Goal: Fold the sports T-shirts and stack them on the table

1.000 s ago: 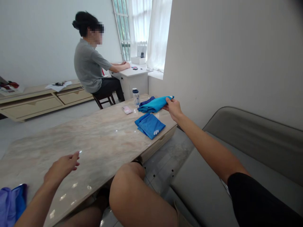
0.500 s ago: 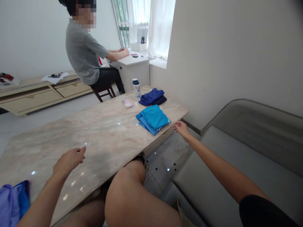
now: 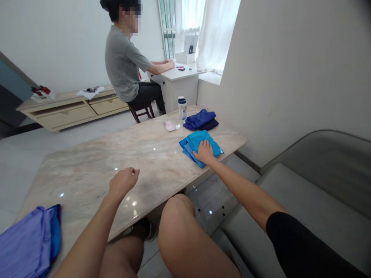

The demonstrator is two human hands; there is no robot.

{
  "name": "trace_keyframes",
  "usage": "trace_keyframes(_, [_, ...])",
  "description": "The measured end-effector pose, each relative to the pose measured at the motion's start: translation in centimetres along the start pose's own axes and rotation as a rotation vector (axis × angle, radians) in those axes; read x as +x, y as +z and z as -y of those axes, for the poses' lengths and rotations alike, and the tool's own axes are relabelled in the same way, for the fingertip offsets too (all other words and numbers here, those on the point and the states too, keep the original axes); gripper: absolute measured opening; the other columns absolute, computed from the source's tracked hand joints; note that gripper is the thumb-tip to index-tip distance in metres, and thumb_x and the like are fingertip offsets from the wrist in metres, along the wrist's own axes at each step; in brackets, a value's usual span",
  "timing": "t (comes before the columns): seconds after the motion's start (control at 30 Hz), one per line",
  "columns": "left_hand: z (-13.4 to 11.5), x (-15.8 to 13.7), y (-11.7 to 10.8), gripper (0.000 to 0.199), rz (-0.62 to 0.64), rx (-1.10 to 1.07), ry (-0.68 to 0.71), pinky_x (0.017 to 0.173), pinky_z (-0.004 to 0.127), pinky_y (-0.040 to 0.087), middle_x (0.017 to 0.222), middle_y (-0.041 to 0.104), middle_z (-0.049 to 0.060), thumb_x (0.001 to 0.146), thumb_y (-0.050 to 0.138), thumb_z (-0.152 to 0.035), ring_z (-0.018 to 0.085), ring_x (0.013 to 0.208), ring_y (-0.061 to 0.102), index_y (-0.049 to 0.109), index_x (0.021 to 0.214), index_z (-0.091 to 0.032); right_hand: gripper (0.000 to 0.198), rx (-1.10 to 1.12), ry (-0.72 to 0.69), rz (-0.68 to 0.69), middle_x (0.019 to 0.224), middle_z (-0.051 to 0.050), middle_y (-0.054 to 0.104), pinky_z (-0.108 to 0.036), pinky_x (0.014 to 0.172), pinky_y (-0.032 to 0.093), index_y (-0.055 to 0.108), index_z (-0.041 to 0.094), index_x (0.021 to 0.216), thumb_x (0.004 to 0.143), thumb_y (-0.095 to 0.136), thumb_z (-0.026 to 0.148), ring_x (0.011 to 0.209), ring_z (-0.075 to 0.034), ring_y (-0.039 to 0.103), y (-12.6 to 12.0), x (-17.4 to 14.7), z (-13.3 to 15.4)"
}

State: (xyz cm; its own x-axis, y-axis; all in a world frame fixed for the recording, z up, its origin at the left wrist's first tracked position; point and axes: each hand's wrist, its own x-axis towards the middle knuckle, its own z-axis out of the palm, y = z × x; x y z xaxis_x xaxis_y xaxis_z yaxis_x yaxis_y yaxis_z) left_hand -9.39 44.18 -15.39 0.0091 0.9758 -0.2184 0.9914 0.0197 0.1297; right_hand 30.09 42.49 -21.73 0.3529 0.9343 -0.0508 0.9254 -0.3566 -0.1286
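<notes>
My right hand [image 3: 204, 151] lies flat, palm down, on a stack of folded light blue cloths [image 3: 194, 143] near the right end of the marble table [image 3: 116, 158]. Behind that stack sits a folded dark blue cloth [image 3: 200, 119]. My left hand [image 3: 124, 180] hovers over the table's near side with its fingers loosely curled and nothing in it. A purple and blue cloth [image 3: 27, 243] lies at the table's near left corner.
A small water bottle [image 3: 182, 109] and a pink packet [image 3: 169, 126] stand near the dark blue cloth. Another person in a grey shirt [image 3: 123, 63] sits at a white desk [image 3: 181, 81] beyond the table. A grey sofa [image 3: 304, 193] is at my right, a low cabinet [image 3: 72, 108] along the far wall.
My right hand laid the light blue cloth onto the blue stack, drew back off the table edge, then came down flat on the stack. My left hand's fingers curled in.
</notes>
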Motion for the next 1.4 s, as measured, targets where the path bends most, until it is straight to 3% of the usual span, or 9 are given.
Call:
trace_keyframes(0.13, [-2.0, -0.8, -0.8, 0.050, 0.063, 0.123, 0.014, 0.093, 0.050, 0.059, 0.124, 0.082, 0.022, 0.105, 0.041, -0.049, 0.044, 0.116, 0.077, 0.081, 0.115, -0.020, 0.050, -0.017, -0.053, -0.019, 0.159, -0.031, 0.059, -0.045, 0.118, 0.047, 0.061, 0.006, 0.153, 0.107, 0.051, 0.023, 0.150, -0.039, 0.055, -0.5, 0.3, -1.1])
trace_keyframes(0.3, [-2.6, -1.1, -1.3, 0.049, 0.064, 0.148, 0.047, 0.092, 0.049, 0.059, 0.123, 0.081, 0.023, 0.106, 0.042, -0.045, 0.044, 0.115, 0.077, 0.082, 0.117, -0.019, 0.037, -0.037, -0.034, 0.015, 0.132, -0.025, 0.076, -0.042, 0.108, 0.052, 0.072, 0.015, 0.138, 0.110, 0.050, 0.022, 0.127, -0.037, 0.072, -3.1, 1.2, -1.9])
trace_keyframes(0.53, [-2.2, -1.5, -1.1, 0.050, 0.063, 0.148, 0.058, 0.092, 0.048, 0.059, 0.124, 0.081, 0.022, 0.107, 0.041, -0.045, 0.043, 0.115, 0.076, 0.081, 0.118, -0.019, 0.053, -0.077, -0.195, 0.121, 0.130, -0.028, 0.076, -0.048, 0.111, 0.050, 0.078, 0.012, 0.126, 0.103, 0.070, 0.059, 0.128, -0.044, 0.070, -4.7, -0.8, -1.6])
trace_keyframes(0.67, [-1.5, -1.8, -1.2, 0.050, 0.060, 0.139, 0.062, 0.091, 0.047, 0.058, 0.123, 0.081, 0.021, 0.106, 0.040, -0.045, 0.043, 0.114, 0.076, 0.081, 0.118, -0.018, 0.059, -0.010, -0.261, -0.065, 0.156, -0.027, 0.064, -0.052, 0.125, 0.040, 0.070, 0.009, 0.145, 0.115, 0.044, 0.052, 0.149, -0.041, 0.056, -4.1, 0.0, -1.0])
trace_keyframes(0.8, [-1.5, -2.2, -1.9, 0.054, 0.079, 0.155, 0.064, 0.089, 0.047, 0.058, 0.124, 0.081, 0.020, 0.108, 0.035, -0.047, 0.043, 0.114, 0.076, 0.079, 0.124, -0.018, 0.068, -0.024, -0.222, -0.100, 0.182, -0.023, 0.032, -0.060, 0.134, 0.024, 0.045, 0.010, 0.172, 0.115, 0.037, 0.047, 0.168, -0.041, 0.029, -1.3, 2.6, -0.5])
trace_keyframes(1.0, [-2.3, -2.3, -2.6, 0.054, 0.082, 0.174, 0.063, 0.086, 0.044, 0.057, 0.120, 0.083, 0.015, 0.109, 0.033, -0.051, 0.040, 0.111, 0.077, 0.078, 0.123, -0.023, 0.072, -0.030, -0.231, -0.120, 0.187, -0.018, 0.019, -0.071, 0.134, 0.011, 0.039, 0.023, 0.177, 0.114, 0.037, 0.057, 0.173, -0.042, 0.014, 4.0, 4.3, -1.5])
trace_keyframes(1.23, [-4.4, -1.8, -3.6, 0.050, 0.029, 0.181, 0.099, 0.086, 0.043, 0.056, 0.121, 0.083, 0.012, 0.109, 0.037, -0.050, 0.039, 0.110, 0.077, 0.077, 0.124, -0.026, 0.061, -0.007, -0.448, -0.034, 0.187, -0.014, 0.020, -0.068, 0.137, 0.006, 0.045, 0.026, 0.174, 0.116, 0.043, 0.045, 0.174, -0.037, 0.015, 2.1, 5.3, -2.5])
trace_keyframes(1.33, [-5.4, -2.9, -4.5, 0.048, 0.025, 0.112, 0.128, 0.086, 0.041, 0.055, 0.121, 0.083, 0.012, 0.109, 0.040, -0.050, 0.038, 0.113, 0.077, 0.078, 0.123, -0.024, 0.055, 0.140, -0.493, 0.047, 0.182, -0.020, 0.031, -0.070, 0.135, 0.006, 0.055, 0.017, 0.167, 0.113, 0.051, 0.031, 0.172, -0.040, 0.022, 0.7, 2.2, -0.8])
trace_keyframes(1.4, [-6.0, -4.2, -4.9, 0.044, 0.036, -0.002, 0.185, 0.084, 0.037, 0.055, 0.121, 0.084, 0.011, 0.109, 0.044, -0.049, 0.033, 0.111, 0.078, 0.078, 0.122, -0.024, 0.051, 0.298, -0.539, 0.085, 0.171, -0.026, 0.049, -0.063, 0.135, 0.016, 0.062, 0.008, 0.159, 0.111, 0.057, 0.025, 0.165, -0.040, 0.038, 0.2, -1.6, 1.1])
